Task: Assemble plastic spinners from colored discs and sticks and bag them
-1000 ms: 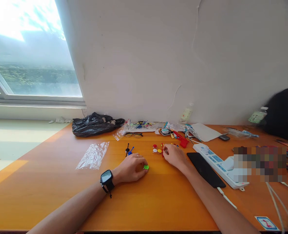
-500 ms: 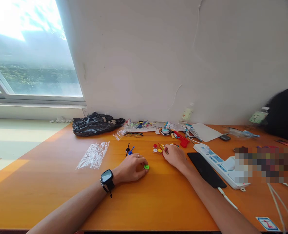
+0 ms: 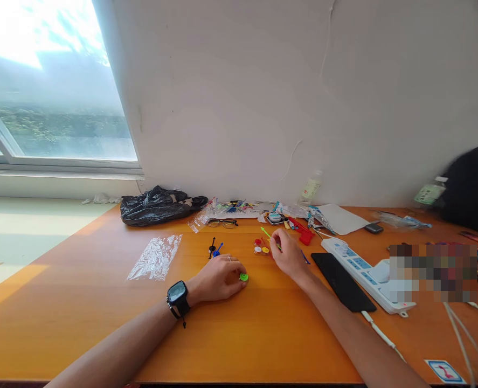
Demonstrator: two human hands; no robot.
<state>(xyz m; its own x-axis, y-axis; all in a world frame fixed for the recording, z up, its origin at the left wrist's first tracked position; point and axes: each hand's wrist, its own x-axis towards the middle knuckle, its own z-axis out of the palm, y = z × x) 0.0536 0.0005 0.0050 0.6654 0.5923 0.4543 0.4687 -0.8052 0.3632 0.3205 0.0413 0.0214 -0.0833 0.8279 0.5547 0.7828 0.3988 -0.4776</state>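
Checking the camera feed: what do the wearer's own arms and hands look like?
The left hand has a thin ring, a black watch with a rectangular face, and a bracelet beside it. The right hand shows no ring or watch. No sleeves are visible.

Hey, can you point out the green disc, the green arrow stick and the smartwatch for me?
Green disc [image 3: 244,277]: head view, near the middle of its face.
Green arrow stick [image 3: 266,233]: head view, on the shaft just behind the arrowhead.
Smartwatch [image 3: 177,291]: head view, middle of its screen.
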